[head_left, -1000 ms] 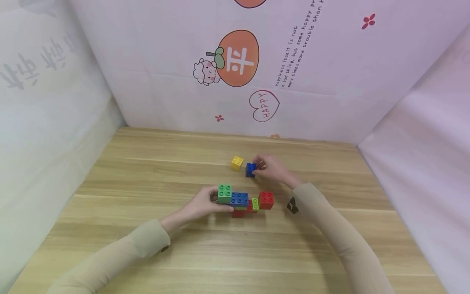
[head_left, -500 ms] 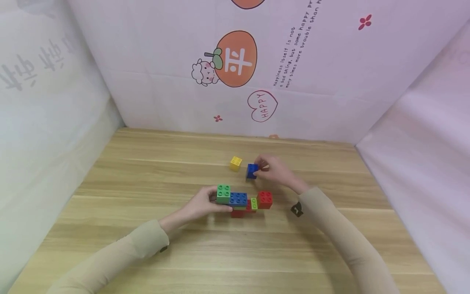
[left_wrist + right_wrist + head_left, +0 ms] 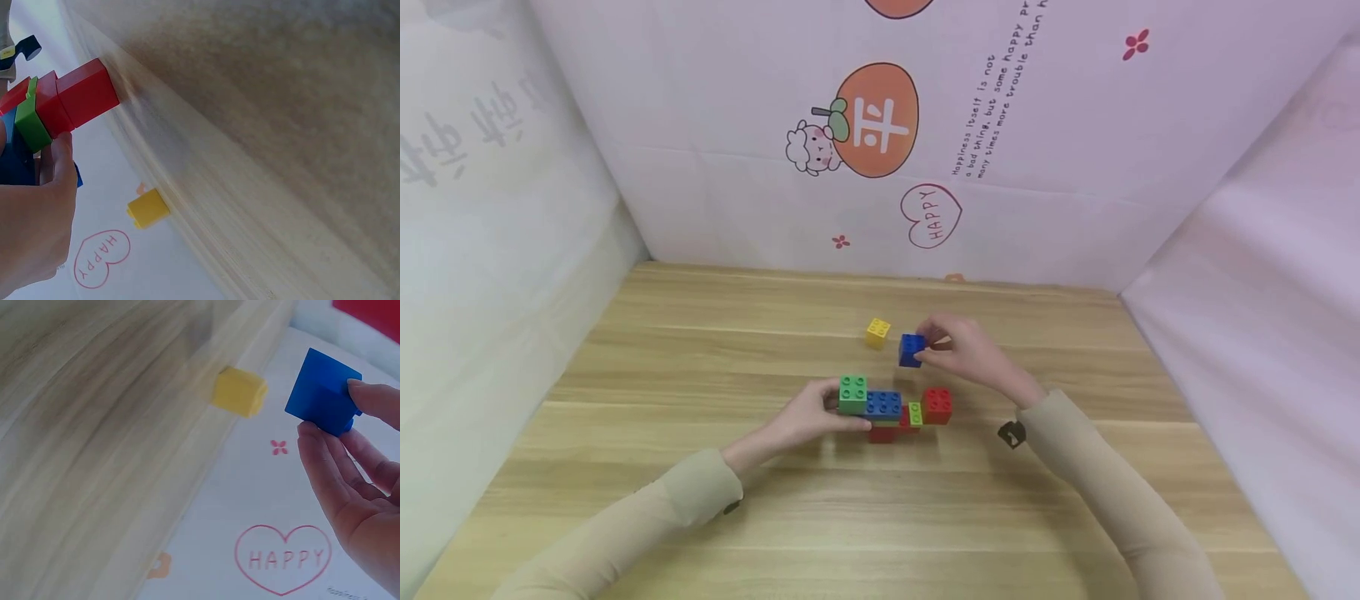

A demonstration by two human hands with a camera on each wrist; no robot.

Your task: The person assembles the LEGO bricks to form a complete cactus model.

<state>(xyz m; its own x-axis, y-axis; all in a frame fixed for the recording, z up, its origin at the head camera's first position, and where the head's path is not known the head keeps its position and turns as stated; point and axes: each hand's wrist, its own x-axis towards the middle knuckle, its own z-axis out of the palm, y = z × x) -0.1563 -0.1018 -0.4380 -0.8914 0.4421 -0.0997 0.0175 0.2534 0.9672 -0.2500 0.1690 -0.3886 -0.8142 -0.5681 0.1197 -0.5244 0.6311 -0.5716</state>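
Note:
My left hand grips a structure of joined toy bricks low over the table. A green brick tops its left end, blue sits beside that, and a red brick forms the right end. Seen from the left wrist, red, green and blue bricks join while part of the hand covers them. Farther back, my right hand pinches a small blue toy brick between thumb and fingertips. In the right wrist view that brick is clear of the wood, its studs turned toward the palm.
A yellow toy brick stands alone on the wooden table, left of the blue one. White printed cloth rises behind the back edge and at both sides. A dark device shows beneath the right cuff.
The right hand has drawn the blue brick slightly away from the yellow brick and toward the person. The left hand keeps its hold on the brick structure; the head view has shifted a little.

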